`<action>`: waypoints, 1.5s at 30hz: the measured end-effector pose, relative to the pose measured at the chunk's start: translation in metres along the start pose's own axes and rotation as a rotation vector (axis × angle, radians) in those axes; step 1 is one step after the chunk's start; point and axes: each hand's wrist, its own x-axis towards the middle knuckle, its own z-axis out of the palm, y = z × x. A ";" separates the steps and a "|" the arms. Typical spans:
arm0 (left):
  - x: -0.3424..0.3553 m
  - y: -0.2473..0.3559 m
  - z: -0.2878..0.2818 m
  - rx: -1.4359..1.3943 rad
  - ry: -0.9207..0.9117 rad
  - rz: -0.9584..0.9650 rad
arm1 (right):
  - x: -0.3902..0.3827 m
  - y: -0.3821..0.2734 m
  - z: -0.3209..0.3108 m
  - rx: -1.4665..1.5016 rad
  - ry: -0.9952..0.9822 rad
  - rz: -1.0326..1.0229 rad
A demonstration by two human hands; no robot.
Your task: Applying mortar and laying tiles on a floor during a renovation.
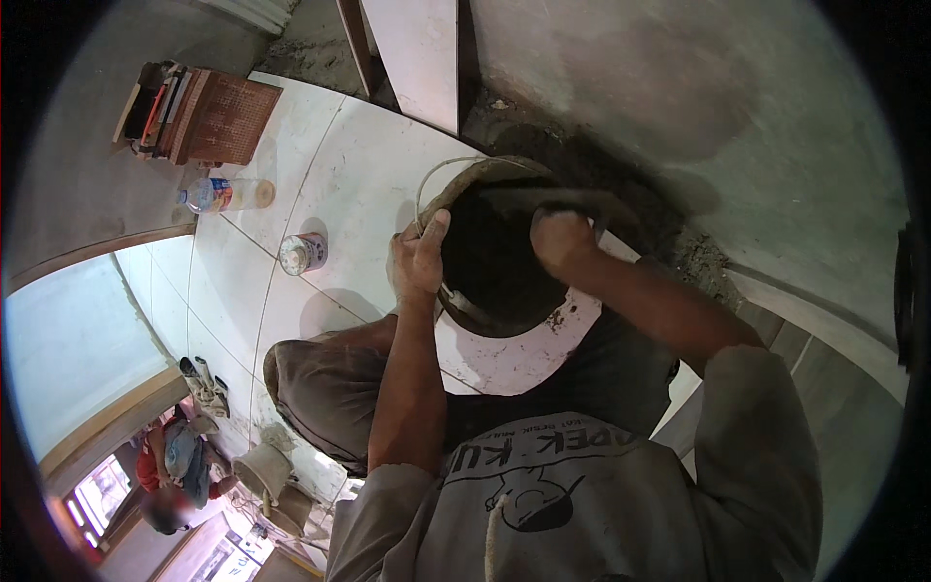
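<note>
Gripping the rim of the bucket (499,323), the fingers of the left hand (418,257) likely keep it steady on the white tiled floor (373,150), close before the person's folded legs. The right hand (562,244) is curled, apparently around a blurred flat tool (543,197), over dark mix (482,254). A bottle (229,195) and can (304,252) sit apart, near grey walls (659,58).

We see near-black mix (490,247), grey-brown bucket rim (456,184), pale handle (420,192); white floor tiles (364,155) with thin dark lines, brown specks (561,314). We wear grey shirt (601,514) with black front print (533,500), charcoal trousers (330,393). We note mottled grey-green wall (766,107).
</note>
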 end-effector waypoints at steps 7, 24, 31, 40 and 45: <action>-0.021 0.028 0.009 -0.013 0.031 0.063 | 0.050 -0.021 -0.024 -0.069 -0.256 -0.168; -0.028 0.060 0.009 0.022 -0.011 0.091 | 0.031 -0.008 -0.012 -0.220 0.164 -0.162; -0.042 0.076 0.014 0.130 -0.011 0.085 | 0.023 0.000 0.007 -0.097 -0.318 -0.148; -0.036 0.067 0.013 0.057 -0.031 0.139 | -0.015 -0.010 -0.015 -0.011 -0.491 -0.153; -0.042 0.078 0.018 0.189 0.017 0.092 | 0.019 -0.004 -0.023 -0.021 -0.146 -0.064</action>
